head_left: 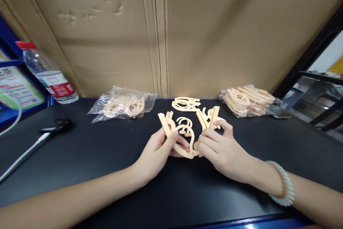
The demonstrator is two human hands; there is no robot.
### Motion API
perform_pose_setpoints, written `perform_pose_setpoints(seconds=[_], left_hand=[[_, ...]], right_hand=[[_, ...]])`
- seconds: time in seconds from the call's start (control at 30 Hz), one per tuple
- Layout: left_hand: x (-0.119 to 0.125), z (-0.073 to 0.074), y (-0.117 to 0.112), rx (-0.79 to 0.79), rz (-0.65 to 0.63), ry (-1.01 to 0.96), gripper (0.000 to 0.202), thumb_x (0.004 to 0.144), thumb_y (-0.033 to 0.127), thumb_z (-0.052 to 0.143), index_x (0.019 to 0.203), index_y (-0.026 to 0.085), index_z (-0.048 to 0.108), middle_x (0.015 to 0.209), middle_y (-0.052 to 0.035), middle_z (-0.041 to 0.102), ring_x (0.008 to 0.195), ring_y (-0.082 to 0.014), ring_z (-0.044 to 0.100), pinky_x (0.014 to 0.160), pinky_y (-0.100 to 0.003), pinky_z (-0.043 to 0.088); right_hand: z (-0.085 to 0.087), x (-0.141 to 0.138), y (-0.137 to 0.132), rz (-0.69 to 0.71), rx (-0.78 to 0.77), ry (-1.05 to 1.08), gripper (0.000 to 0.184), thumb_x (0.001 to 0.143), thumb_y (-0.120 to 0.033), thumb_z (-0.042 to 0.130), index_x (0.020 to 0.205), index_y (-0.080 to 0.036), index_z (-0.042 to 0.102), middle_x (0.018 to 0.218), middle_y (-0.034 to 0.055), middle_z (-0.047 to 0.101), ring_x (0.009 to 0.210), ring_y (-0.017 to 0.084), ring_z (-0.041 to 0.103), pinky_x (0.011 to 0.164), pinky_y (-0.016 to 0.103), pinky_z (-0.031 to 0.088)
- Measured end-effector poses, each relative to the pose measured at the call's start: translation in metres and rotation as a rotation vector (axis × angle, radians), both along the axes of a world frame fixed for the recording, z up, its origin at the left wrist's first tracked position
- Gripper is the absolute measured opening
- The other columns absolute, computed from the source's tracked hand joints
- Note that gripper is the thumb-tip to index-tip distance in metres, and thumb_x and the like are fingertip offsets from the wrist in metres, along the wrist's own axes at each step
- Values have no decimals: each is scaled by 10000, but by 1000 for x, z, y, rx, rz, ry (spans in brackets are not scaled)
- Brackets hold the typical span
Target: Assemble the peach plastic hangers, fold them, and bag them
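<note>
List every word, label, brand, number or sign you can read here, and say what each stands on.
None reads clearly enough to quote.
Bottle label: printing on red and white, too blurred to read.
Green-and-white item: dark characters, red print and a small square code, all too blurred.
Cream pieces: no writing visible.

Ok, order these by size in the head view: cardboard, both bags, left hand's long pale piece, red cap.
1. Cardboard
2. Left bag, right bag: too alike to rank
3. Long pale piece in left hand
4. Red cap
</note>
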State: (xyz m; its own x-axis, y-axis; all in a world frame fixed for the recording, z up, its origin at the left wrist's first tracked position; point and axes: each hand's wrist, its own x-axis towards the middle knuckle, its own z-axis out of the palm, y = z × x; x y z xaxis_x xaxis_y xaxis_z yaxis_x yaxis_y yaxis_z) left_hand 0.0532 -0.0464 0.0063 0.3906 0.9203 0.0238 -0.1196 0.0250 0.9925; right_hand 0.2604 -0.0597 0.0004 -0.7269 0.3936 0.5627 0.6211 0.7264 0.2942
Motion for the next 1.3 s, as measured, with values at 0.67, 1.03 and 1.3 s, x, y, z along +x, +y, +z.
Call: perform_pose_setpoints(seconds=[0.67, 1.03, 1.3], left_hand=[[-2, -5, 2, -102, 17, -107, 272, 907, 374, 549, 764, 143, 557, 698, -37, 681, 691, -225, 713, 722, -394, 581], [0, -4, 2, -124, 24, -112, 286, 862, 406, 607, 767, 138, 576, 698, -43, 685, 660, -219, 705, 687, -387, 593], [-1, -5, 2, -135, 5, -100, 292, 878, 386, 588, 747, 124, 590, 705, -49, 683, 678, -228, 713, 692, -377, 592]], right_hand=[[-1, 32, 39, -78, -75, 198, 276, 903, -23, 420, 1034, -218, 564, 977, 52, 678, 1039, 214, 590, 1040, 523, 221], [-8, 21, 38, 134, -464, 265, 180, 939, -93, 434, 966, -196, 578, 1032, 72, 669, 1045, 191, 607, 942, 399, 482], [-8, 19, 36, 96, -563, 326, 149, 929, -89, 471, 955, -183, 583, 1009, 77, 661, 1006, 185, 611, 886, 357, 512]])
